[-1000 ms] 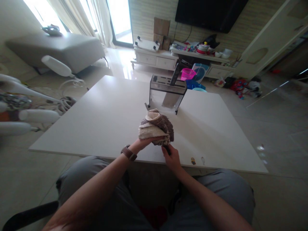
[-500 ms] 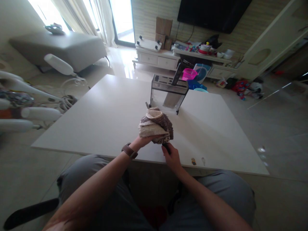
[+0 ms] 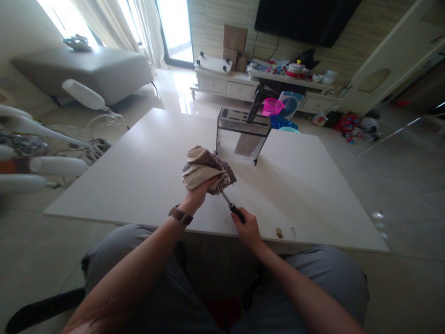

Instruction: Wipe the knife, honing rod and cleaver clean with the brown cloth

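Note:
A folded beige and brown cloth is bunched in my left hand, above the middle of the white table. My right hand is closed around the black handle of a metal tool. Its thin shaft runs up and left to the cloth, which hides the far end. Behind the cloth a clear-sided knife block with slots in its dark-edged top stands upright, a black handle sticking out of it.
Two small stickers, one yellow and one pale, lie by the table's near edge. White lamp-like parts crowd the left side. Beyond the table are a pink basket and a low cabinet.
My left hand and the cloth have moved left and a little up, away from the right hand. Part of the metal shaft now shows between them. My right hand has barely moved.

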The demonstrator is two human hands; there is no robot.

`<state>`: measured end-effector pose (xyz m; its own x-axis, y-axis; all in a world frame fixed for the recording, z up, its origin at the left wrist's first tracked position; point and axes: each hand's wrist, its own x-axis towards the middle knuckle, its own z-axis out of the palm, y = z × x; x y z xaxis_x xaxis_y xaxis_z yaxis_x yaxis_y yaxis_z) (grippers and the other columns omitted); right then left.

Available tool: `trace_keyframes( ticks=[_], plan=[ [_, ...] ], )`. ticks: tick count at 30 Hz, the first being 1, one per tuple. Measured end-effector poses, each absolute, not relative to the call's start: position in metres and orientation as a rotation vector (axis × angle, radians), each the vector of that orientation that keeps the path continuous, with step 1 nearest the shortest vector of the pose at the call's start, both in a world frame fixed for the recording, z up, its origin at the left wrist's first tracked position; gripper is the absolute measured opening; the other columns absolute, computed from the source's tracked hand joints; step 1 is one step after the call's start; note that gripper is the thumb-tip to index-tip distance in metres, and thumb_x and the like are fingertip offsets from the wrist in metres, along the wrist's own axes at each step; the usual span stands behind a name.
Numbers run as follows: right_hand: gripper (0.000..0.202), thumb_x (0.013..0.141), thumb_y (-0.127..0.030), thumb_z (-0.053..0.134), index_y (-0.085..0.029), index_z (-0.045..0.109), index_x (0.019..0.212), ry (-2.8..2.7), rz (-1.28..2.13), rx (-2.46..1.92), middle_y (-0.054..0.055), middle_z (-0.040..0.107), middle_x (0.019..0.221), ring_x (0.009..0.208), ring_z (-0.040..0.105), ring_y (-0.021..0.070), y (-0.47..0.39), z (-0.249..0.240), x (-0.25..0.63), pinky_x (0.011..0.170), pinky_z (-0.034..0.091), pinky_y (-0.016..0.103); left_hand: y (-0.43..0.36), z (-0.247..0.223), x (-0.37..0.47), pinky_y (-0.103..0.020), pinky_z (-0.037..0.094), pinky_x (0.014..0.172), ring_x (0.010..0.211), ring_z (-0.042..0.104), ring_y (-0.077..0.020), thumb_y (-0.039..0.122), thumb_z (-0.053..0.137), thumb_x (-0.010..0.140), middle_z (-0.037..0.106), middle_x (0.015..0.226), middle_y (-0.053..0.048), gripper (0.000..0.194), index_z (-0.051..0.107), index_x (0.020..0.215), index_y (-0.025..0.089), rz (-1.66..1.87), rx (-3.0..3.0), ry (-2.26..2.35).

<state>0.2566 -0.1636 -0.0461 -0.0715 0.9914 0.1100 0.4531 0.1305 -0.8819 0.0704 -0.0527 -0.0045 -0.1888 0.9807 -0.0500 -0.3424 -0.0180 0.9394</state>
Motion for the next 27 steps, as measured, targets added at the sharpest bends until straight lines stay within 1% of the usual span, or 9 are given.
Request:
trace_keyframes(
  ticks=[6, 10, 13, 18, 23, 27],
  plan=[
    [0.029, 0.098, -0.043, 0.055, -0.018, 0.066, 0.089, -1.645, 0.849, -1.442, -0.001, 0.058, 0.069, 0.063, 0.051, 0.0146, -0.164, -0.048, 0.257, 0.061, 0.036, 0.027, -0.07, 0.004, 0.079, -0.047, 0.048, 0.114, 0.121, 0.067, -0.0305, 0.032, 0.09, 0.063, 0.078, 0.117, -0.007, 0.041, 0.08, 0.101, 0.021, 1.289, 0.904, 1.09],
    [0.029, 0.097, -0.044, 0.055, -0.018, 0.067, 0.09, -1.612, 0.856, -1.436, 0.001, 0.062, 0.071, 0.064, 0.054, 0.0161, -0.163, -0.048, 0.257, 0.062, 0.039, 0.028, -0.086, 0.004, 0.091, -0.049, 0.046, 0.116, 0.124, 0.066, -0.0326, 0.032, 0.091, 0.061, 0.076, 0.124, -0.008, 0.046, 0.079, 0.104, 0.021, 1.136, 0.894, 1.077],
    [0.03, 0.097, -0.044, 0.054, -0.018, 0.067, 0.091, -1.585, 0.859, -1.437, 0.002, 0.065, 0.072, 0.065, 0.057, 0.0174, -0.163, -0.048, 0.257, 0.063, 0.042, 0.028, -0.092, 0.004, 0.097, -0.049, 0.044, 0.116, 0.126, 0.064, -0.0348, 0.031, 0.091, 0.061, 0.075, 0.127, -0.01, 0.047, 0.078, 0.105, 0.019, 1.112, 0.893, 1.075],
    [0.029, 0.097, -0.045, 0.055, -0.019, 0.067, 0.091, -1.578, 0.872, -1.451, 0.003, 0.066, 0.072, 0.064, 0.058, 0.0182, -0.163, -0.05, 0.258, 0.062, 0.043, 0.029, -0.091, -0.001, 0.097, -0.052, 0.044, 0.115, 0.128, 0.063, -0.038, 0.032, 0.092, 0.061, 0.074, 0.126, -0.015, 0.045, 0.077, 0.102, 0.019, 1.115, 0.89, 1.06],
    [0.029, 0.096, -0.044, 0.055, -0.019, 0.066, 0.089, -1.576, 0.867, -1.445, 0.003, 0.065, 0.071, 0.063, 0.058, 0.0179, -0.162, -0.05, 0.258, 0.061, 0.043, 0.029, -0.089, -0.009, 0.096, -0.05, 0.043, 0.116, 0.128, 0.063, -0.0363, 0.033, 0.092, 0.063, 0.075, 0.126, -0.01, 0.045, 0.078, 0.104, 0.023, 1.138, 0.918, 1.032],
    [0.028, 0.096, -0.044, 0.055, -0.019, 0.067, 0.091, -1.58, 0.858, -1.441, 0.004, 0.068, 0.074, 0.065, 0.059, 0.0183, -0.162, -0.048, 0.257, 0.062, 0.043, 0.029, -0.089, -0.009, 0.096, -0.05, 0.043, 0.117, 0.125, 0.065, -0.0354, 0.035, 0.092, 0.062, 0.074, 0.128, -0.012, 0.049, 0.078, 0.107, 0.019, 1.126, 0.921, 1.053]
  ],
)
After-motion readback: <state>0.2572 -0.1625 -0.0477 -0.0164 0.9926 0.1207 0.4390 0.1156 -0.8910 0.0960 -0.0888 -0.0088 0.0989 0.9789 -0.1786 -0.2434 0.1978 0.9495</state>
